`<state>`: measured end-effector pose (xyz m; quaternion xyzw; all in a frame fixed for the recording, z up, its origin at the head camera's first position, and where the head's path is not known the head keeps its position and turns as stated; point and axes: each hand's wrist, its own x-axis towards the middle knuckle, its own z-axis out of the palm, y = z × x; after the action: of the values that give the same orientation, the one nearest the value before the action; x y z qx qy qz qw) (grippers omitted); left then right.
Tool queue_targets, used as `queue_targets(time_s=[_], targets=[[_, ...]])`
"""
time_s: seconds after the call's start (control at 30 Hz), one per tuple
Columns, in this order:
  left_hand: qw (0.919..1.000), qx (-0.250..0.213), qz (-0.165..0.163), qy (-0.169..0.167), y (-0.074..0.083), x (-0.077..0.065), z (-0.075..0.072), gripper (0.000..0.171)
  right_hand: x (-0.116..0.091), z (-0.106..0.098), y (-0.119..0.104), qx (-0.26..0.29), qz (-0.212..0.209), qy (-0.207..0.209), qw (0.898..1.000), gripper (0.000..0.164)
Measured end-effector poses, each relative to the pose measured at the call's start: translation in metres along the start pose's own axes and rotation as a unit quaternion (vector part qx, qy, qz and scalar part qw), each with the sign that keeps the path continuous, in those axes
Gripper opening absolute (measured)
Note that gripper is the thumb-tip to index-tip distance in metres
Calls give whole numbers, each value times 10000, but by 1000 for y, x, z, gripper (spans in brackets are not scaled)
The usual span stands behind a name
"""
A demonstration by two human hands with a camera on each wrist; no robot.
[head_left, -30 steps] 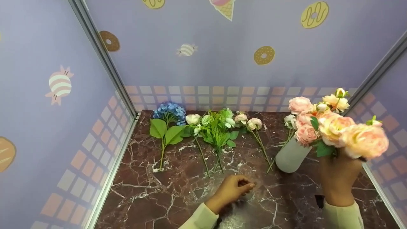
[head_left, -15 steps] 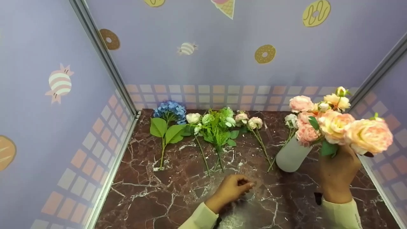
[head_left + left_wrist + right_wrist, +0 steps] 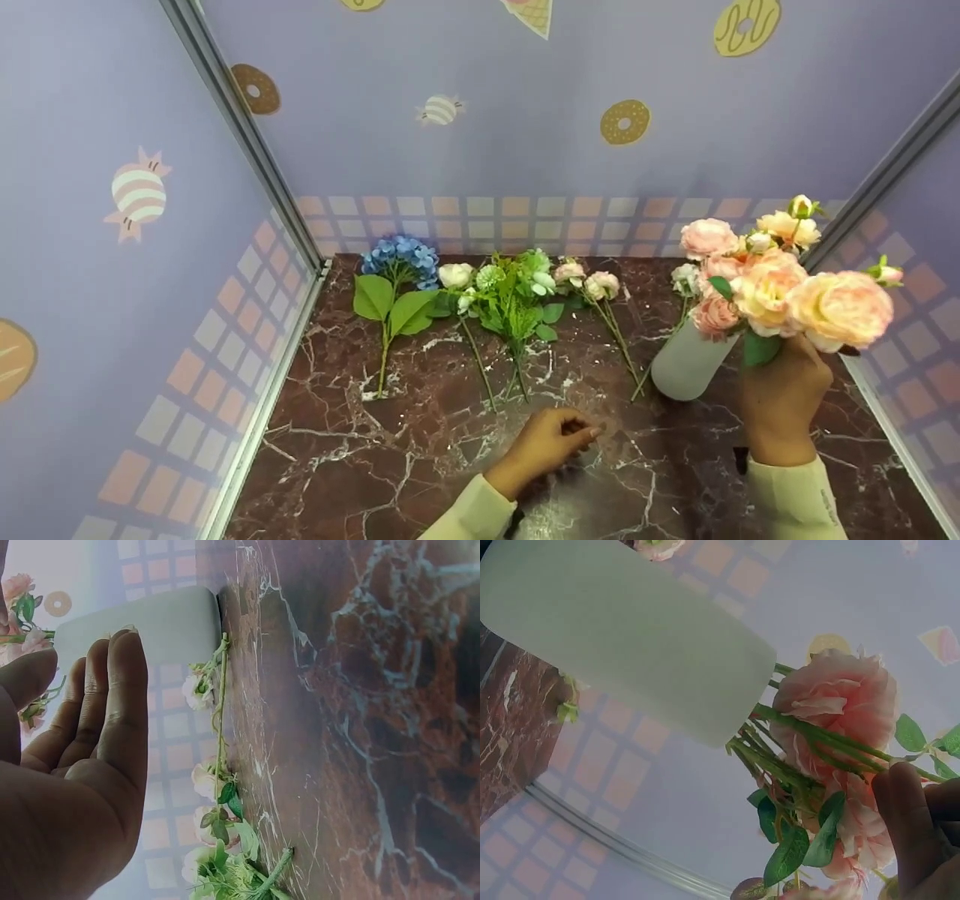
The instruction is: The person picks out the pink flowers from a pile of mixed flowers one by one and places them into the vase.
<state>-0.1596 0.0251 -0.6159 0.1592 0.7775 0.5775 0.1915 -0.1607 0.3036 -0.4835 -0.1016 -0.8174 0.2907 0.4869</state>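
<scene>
A frosted white vase stands at the right, with pink and peach artificial roses in its mouth. Beside it my right hand pinches the stem of a large peach-pink rose. The right wrist view shows the green stem running from my fingertips into the mouth of the vase. My left hand stays low over the front middle of the table, fingers loosely curled, holding nothing. In the left wrist view its fingers are apart from the vase behind them.
A blue hydrangea, a white flower stem, a green bunch and pale pink roses lie in a row on the marbled table. A small white flower lies against the vase's left. Patterned panels enclose the sides and back.
My right hand and the large rose have shifted a little to the left, towards the vase. The left hand keeps its place.
</scene>
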Motion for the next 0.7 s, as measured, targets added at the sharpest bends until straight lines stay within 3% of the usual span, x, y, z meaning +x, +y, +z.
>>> queue_targets(time_s=[0.27,0.47,0.57,0.7], targets=[[9999,106,132,26,-1,-2,0,20,2,1,3,280,501,-214,9981,24],[9997,-181,161,-11,1,-3,2,18,4,2,4,347,582,-138,9976,3],[9996,-155,218,-18,1,-3,2,18,6,1,7,422,565,-120,9974,7],[9996,-135,240,-54,0,-5,3,20,9,0,9,918,652,-45,9936,15]])
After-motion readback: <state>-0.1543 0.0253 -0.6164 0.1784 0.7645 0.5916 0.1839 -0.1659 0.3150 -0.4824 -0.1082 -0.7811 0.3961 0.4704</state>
